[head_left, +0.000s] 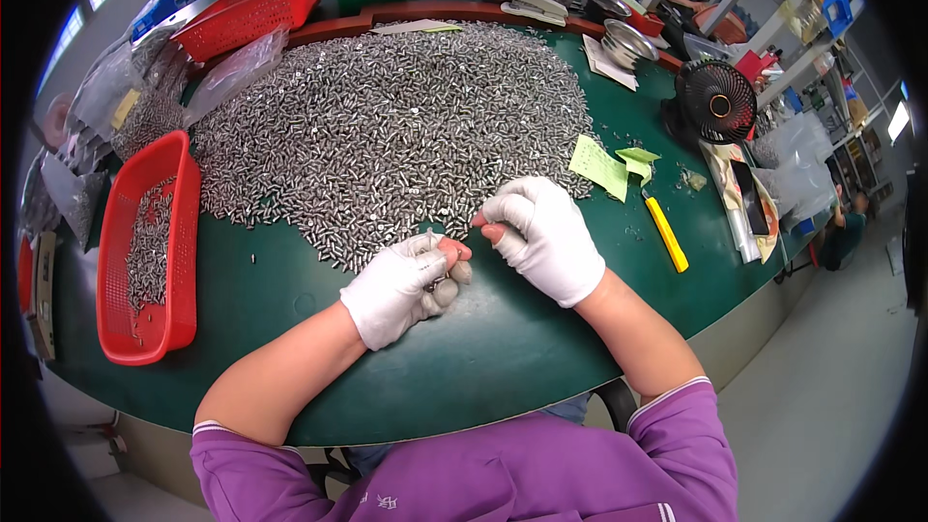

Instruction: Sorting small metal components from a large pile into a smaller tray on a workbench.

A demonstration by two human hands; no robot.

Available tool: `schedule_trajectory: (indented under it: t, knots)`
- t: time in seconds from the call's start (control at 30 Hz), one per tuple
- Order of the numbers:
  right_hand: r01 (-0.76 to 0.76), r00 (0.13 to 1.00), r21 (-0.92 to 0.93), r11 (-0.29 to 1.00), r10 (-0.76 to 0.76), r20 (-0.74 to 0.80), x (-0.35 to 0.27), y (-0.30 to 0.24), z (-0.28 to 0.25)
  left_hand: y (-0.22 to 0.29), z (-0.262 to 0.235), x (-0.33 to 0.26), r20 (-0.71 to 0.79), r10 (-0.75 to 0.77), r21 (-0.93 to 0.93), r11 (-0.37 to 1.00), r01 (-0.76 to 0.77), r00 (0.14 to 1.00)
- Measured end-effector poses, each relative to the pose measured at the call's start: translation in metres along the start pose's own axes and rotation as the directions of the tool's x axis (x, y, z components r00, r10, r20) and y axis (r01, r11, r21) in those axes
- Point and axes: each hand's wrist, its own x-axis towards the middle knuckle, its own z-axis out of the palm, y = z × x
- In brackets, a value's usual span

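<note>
A broad heap of small, shiny metal cylinders [387,126] covers the middle of the green table. At its near edge my left hand [401,292], in a white glove with bare fingertips showing, is curled closed, palm turned inward. Bits of metal seem to show between its fingers, held as small metal parts. Just to the right, my right hand [544,242], gloved the same way, has thumb and forefinger drawn together in a pinch. Whatever sits between those fingertips is too small to make out. The two hands are close but apart.
At left stands a red basket [184,271] partly filled with metal parts. Another red basket [256,14] is at the back. On the right lie green paper notes [599,168], a yellow cutter knife [666,234], a black fan [713,100] and a phone [749,197].
</note>
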Motion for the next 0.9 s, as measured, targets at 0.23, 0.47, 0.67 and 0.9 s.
schedule_trajectory:
  t: [0.23,0.47,0.67,0.9]
  knots:
    - [0.015,0.981,-0.100,0.995,0.005,0.194,0.002,0.010,-0.002,0.004,0.003,-0.004,-0.069,-0.026,-0.066,0.998,0.021,0.997]
    - [0.010,0.973,-0.234,0.972,0.044,0.225,0.003,0.011,-0.004,-0.001,-0.001,-0.001,-0.089,0.046,-0.091,0.994,-0.054,0.995]
    - [-0.303,0.922,-0.503,0.810,0.382,0.059,-0.007,0.027,-0.028,-0.002,-0.003,-0.001,-0.005,0.062,-0.062,0.996,-0.062,0.998]
    - [-0.084,0.976,-0.221,0.972,0.124,0.178,-0.004,0.017,-0.010,-0.002,-0.004,-0.002,0.026,0.070,-0.060,0.996,-0.068,0.997]
